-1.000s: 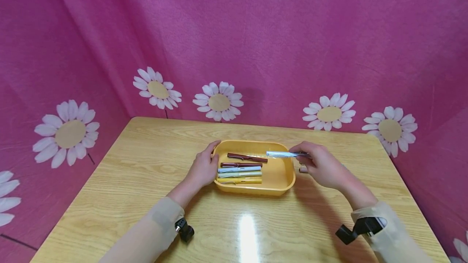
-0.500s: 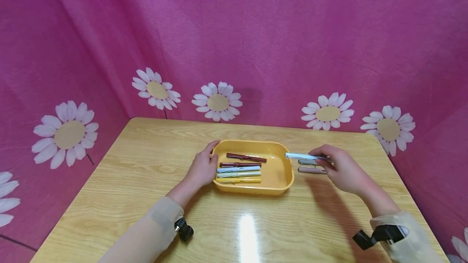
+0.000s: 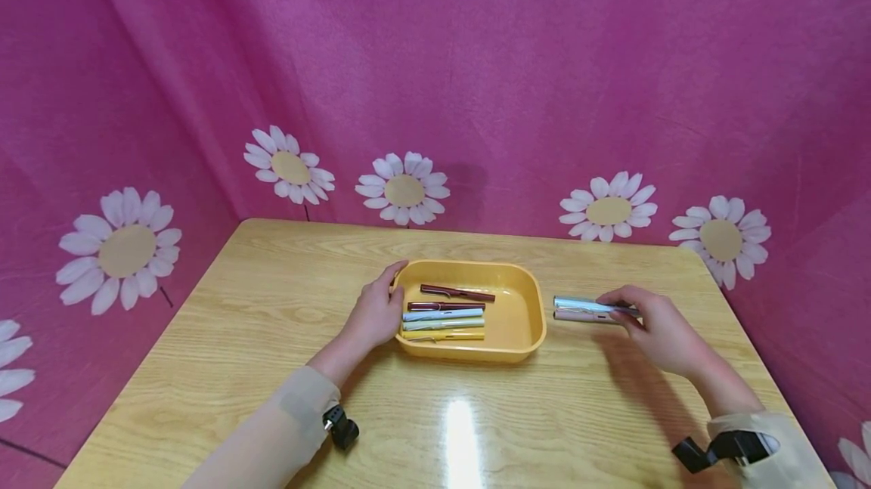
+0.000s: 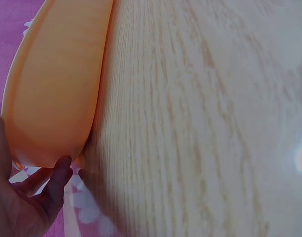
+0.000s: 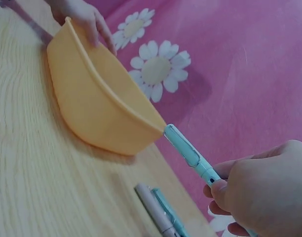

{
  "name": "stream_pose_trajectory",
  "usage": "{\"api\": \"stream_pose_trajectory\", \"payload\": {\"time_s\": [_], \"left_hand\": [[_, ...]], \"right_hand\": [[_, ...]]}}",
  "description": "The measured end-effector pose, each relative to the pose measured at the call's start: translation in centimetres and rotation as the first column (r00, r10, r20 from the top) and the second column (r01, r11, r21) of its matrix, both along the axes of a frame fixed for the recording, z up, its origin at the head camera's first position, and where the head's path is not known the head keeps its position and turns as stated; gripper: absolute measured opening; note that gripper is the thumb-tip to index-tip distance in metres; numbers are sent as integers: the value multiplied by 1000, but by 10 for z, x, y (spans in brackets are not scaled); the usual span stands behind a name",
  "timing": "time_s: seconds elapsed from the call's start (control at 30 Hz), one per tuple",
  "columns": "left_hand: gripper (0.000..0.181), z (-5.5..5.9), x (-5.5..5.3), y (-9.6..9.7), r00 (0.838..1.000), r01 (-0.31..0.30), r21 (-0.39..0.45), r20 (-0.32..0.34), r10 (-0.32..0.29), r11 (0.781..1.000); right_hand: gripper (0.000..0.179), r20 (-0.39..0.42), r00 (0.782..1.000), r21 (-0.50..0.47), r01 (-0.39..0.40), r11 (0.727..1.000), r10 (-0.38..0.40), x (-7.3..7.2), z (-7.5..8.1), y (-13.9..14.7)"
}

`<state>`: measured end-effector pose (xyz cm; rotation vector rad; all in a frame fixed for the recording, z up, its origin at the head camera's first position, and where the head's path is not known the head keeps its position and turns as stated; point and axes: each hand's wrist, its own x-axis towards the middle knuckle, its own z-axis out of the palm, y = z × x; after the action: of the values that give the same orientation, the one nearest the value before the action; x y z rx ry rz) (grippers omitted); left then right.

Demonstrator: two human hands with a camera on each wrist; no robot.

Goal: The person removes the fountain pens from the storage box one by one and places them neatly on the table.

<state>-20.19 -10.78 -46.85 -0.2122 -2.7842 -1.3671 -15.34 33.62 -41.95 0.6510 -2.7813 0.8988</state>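
Note:
My left hand (image 3: pixel 373 312) grips the left end of a yellow-orange plastic tray (image 3: pixel 515 323), its thumb over the rim. Inside the tray lie two dark red pens (image 3: pixel 457 293), a light blue pen (image 3: pixel 442 315), a pale green pen (image 3: pixel 444 323) and a yellow pen (image 3: pixel 444 335). To the right of the tray, my right hand (image 3: pixel 653 326) pinches a capped light blue-green pen (image 5: pixel 183 144) by its barrel. In the right wrist view, a greyish-pink pen (image 5: pixel 153 210) and a teal pen (image 5: pixel 169 211) lie side by side on the table below it.
The wooden table (image 3: pixel 381 428) runs back to a pink curtain (image 3: pixel 503 81) printed with white daisies. A small black camera (image 3: pixel 340 428) sits on the left wrist, another camera (image 3: pixel 721 450) on the right. Light glares off the table's front.
My right hand has carried the light blue-green pen from over the tray's right side rightward, down close to the two pens on the table. The left hand stays on the tray.

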Motion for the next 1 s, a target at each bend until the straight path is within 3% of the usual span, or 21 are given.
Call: {"api": "stream_pose_trajectory", "payload": {"time_s": [0.43, 0.7, 1.0], "left_hand": [[50, 1, 0, 1, 1000, -4, 1, -11, 4, 1000], [50, -1, 1, -1, 1000, -6, -16, -23, 6, 1000], [50, -1, -1, 0, 1000, -10, -26, -18, 9, 1000]], "right_hand": [[28, 142, 988, 7, 65, 998, -65, -2, -36, 14], [25, 125, 989, 36, 69, 997, -73, 0, -50, 17], [25, 139, 988, 44, 64, 997, -70, 0, -55, 18]]}}
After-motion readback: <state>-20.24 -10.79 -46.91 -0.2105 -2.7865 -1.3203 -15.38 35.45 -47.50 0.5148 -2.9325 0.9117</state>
